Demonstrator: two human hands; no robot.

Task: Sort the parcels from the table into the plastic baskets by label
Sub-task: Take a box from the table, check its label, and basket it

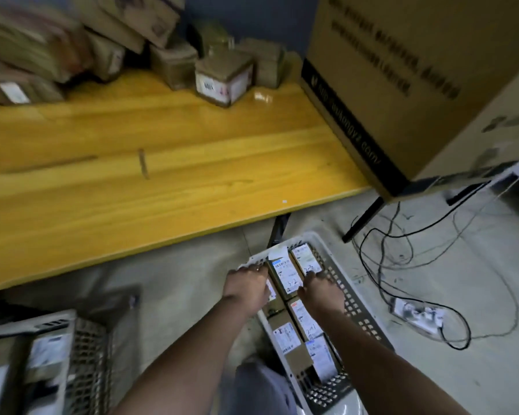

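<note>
While you bent over the floor, this was the layout:
Basket: the white plastic basket (354, 298) sat on the floor below the desk (132, 163) edge, its long axis running away from you toward the desk.
Parcels in it: labelled boxes packed in two rows; the parcel marked 3-2 (285, 275) lay between your hands, the one marked 2-3 (307, 260) just beyond your right fingertips.
Left grip: your left hand (247, 287) rested at the basket's far-left rim, fingers bent down over a parcel; whether it pinched anything I cannot tell.
Right grip: your right hand (321, 290) lay with fingers fairly straight, touching the 2-3 parcel's near edge.
Remaining parcels: unsorted boxes (222, 79) stayed piled at the desk's far side, well apart from both hands.
Nearer hand: likely the left, for that pile.
</note>
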